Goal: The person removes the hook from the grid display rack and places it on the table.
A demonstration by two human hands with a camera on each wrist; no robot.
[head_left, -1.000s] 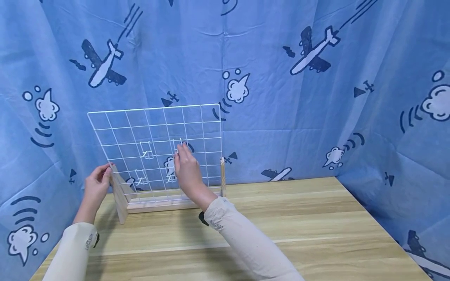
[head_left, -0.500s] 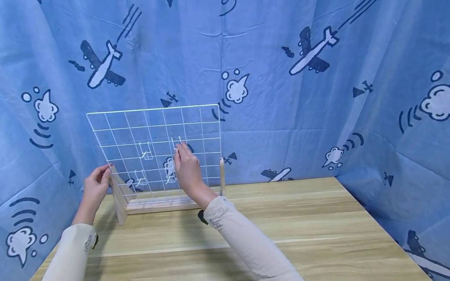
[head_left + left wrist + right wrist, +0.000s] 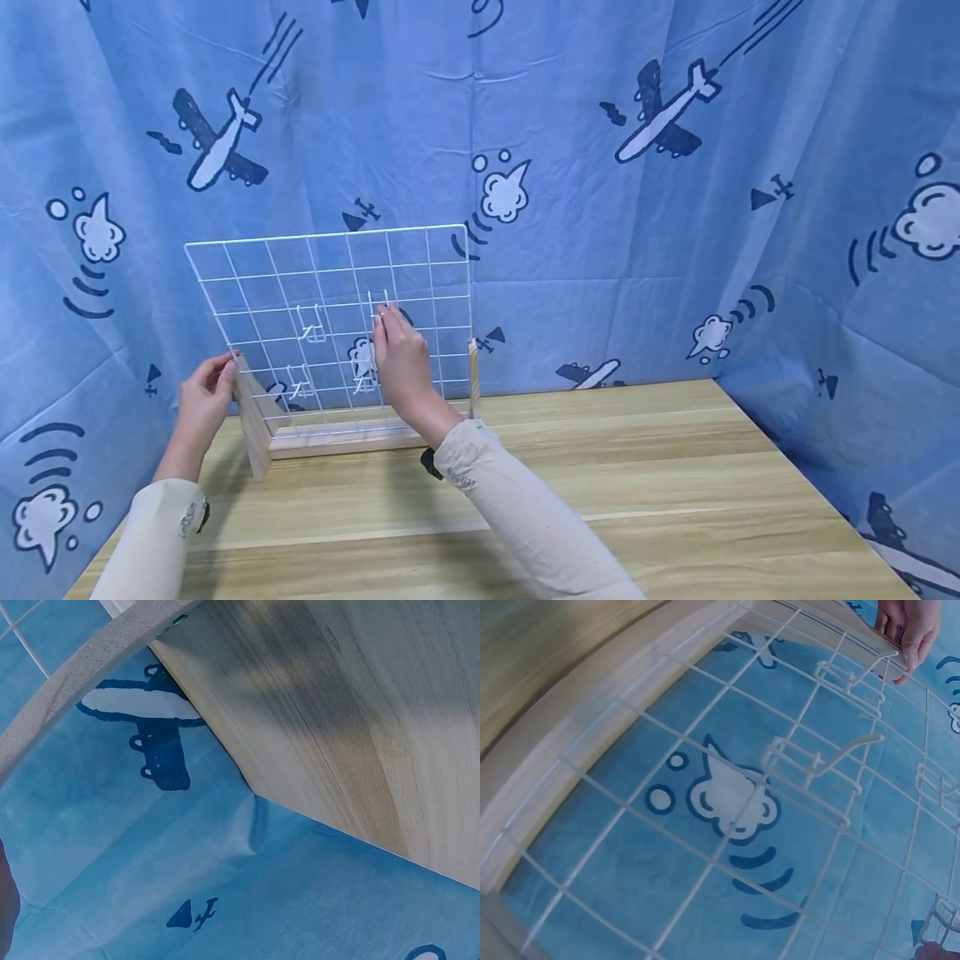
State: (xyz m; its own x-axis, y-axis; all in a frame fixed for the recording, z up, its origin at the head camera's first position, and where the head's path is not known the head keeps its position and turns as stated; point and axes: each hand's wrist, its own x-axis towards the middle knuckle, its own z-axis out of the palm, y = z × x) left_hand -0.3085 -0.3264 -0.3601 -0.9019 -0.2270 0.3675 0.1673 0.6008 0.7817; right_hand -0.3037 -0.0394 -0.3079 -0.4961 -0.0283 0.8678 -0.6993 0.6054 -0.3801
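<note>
A white wire grid panel (image 3: 326, 236) stands upright in a wooden stand (image 3: 345, 444). My left hand (image 3: 204, 392) grips the top of the stand's left side piece, thumb in front. With my right hand (image 3: 405, 362) I pinch a white wire hook (image 3: 941, 919) against the panel; its two prongs rise above my fingertips, and the rest is mostly covered in the head view. Other hooks hang on the grid: one at upper left (image 3: 311, 332), a lower left hook (image 3: 302, 387), and a lower middle hook (image 3: 821, 765) just below my right hand.
The stand rests on a wood-grain table (image 3: 600, 483), near its back edge. A blue curtain (image 3: 570, 250) printed with planes and clouds hangs behind and at both sides.
My right fingertips have drawn together on the hook, which sits slightly higher against the grid. The left hand keeps its place on the stand.
</note>
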